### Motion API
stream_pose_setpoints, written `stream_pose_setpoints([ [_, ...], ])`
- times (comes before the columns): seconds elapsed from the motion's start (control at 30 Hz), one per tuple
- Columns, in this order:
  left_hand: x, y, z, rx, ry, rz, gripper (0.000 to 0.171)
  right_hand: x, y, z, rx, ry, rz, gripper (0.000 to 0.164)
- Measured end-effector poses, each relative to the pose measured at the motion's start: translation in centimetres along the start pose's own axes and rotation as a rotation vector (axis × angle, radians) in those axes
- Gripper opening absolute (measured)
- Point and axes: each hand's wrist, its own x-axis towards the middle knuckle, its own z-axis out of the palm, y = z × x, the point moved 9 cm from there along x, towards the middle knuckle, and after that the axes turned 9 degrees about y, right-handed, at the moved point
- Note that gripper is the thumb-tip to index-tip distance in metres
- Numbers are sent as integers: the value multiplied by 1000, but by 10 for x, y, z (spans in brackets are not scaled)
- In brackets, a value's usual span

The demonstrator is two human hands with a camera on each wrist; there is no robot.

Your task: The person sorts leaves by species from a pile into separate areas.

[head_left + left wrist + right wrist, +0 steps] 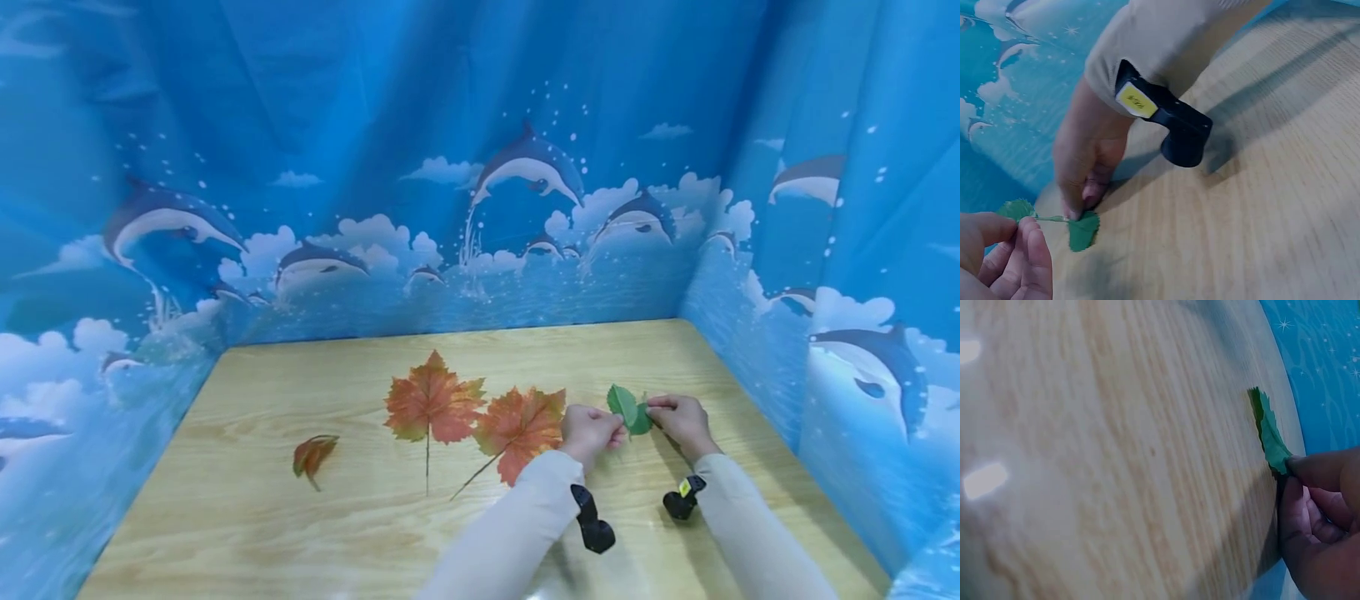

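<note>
Two green serrated leaves are between my hands at the right of the table in the head view. My left hand [591, 432] pinches near the base of the left leaf [622, 402] with thumb and fingers. From the other side my right hand [682, 423] pinches the right leaf [641, 420] by its edge. A thin green stem [1052, 219] runs between the leaves in the left wrist view; whether it joins them I cannot tell. The right wrist view has my right thumb and fingers on a leaf [1270, 434], seen nearly edge-on. Left fingertips are partly hidden.
Two orange-red maple-like leaves with stems, one upright [431, 400] and one slanted [517, 429], lie left of my left hand. Farther left is a small curled reddish leaf [313, 456]. Blue dolphin-printed curtains [450, 167] border the wooden table [247, 542].
</note>
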Motion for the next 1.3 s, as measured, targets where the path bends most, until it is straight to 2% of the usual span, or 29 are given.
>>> stream_pose_setpoints([
  [0.27,-2,-17,3,61,88,17,15,0,2,2,6,7,-1,31],
  [0.37,-3,-23,4,66,91,5,14,0,4,4,15,-7,8,31],
  [0.7,2,-43,3,80,125,-10,14,2,2,4,-11,36,-17,28],
  [0.93,3,-47,12,30,114,-35,10,-1,1,-3,-41,62,-37,26],
  [1.3,8,-49,13,50,120,-26,11,-1,-1,-2,-25,65,-30,27],
])
